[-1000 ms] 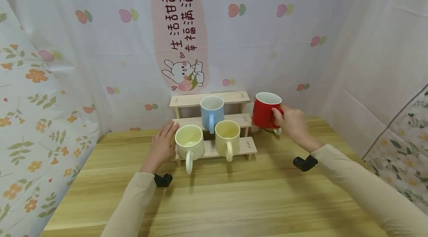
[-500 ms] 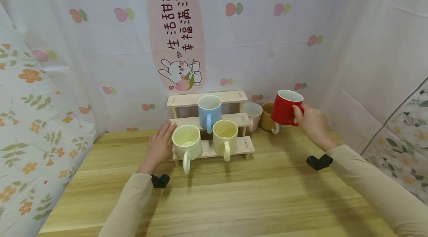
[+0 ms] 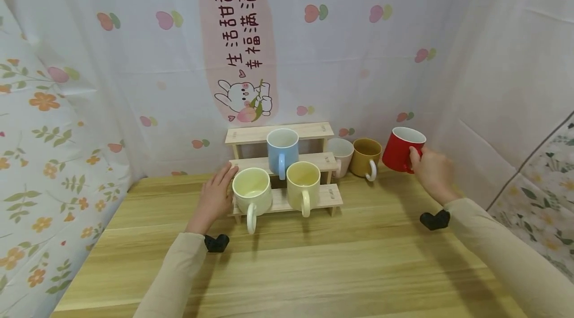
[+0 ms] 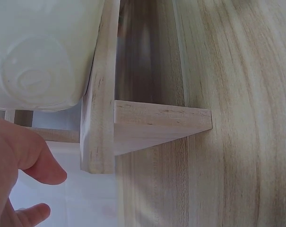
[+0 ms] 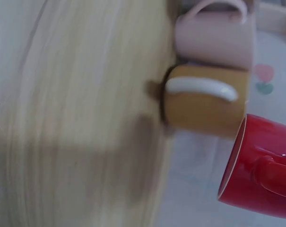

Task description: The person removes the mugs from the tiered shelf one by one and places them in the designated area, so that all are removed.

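My right hand (image 3: 434,174) grips a red mug (image 3: 399,151) by its handle, to the right of the brown mug (image 3: 365,158). The red mug has a white inside and is tilted slightly; the right wrist view shows it beyond the brown mug (image 5: 204,111). At the left end of a stepped wooden rack (image 3: 329,196), my left hand (image 3: 214,198) lies with its fingers extended beside the pale green mug (image 3: 260,201). A yellow mug (image 3: 296,197) shares the lowest step with it. On the middle step stands a light blue mug (image 3: 278,153).
A pale pink mug (image 3: 343,158) stands between the rack and the brown mug, at the back of the wooden table (image 3: 314,268). Behind is a hanging printed cloth (image 3: 367,88), with flowered cloth (image 3: 45,158) at the left. The rack's top step (image 3: 309,130) holds nothing.
My right hand has carried the red mug rightward from beside the rack, past the pink and brown mugs, and lowered it in the last half second. My left hand has stayed at the rack.
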`<state>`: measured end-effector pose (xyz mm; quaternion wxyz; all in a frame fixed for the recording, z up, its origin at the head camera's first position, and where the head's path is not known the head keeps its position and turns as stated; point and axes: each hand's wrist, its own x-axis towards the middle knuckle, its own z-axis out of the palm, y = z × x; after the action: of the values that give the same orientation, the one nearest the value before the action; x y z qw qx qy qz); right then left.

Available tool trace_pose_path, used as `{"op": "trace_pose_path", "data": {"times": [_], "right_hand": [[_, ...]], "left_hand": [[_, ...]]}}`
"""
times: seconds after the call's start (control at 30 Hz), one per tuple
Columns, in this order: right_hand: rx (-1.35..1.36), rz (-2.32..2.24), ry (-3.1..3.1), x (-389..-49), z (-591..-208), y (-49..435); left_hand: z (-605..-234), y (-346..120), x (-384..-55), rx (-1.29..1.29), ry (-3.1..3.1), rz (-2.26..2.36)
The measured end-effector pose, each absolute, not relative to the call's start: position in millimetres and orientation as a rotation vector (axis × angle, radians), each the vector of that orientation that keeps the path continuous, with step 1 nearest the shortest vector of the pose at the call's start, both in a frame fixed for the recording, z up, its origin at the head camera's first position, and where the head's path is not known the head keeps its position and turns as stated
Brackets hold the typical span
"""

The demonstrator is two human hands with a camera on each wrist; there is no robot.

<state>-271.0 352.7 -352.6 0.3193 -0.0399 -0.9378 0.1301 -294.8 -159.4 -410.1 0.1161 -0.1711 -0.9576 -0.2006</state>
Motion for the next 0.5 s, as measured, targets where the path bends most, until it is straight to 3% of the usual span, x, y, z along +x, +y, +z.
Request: {"op": "trace_pose_path", "data": {"times": [0.5], "right_hand": [[-0.2, 0.262, -2.629, -289.7, -390.3, 367.7]], "left_hand": [[-410.2, -158.6, -296.6, -0.501, -2.805, -0.571]]}}
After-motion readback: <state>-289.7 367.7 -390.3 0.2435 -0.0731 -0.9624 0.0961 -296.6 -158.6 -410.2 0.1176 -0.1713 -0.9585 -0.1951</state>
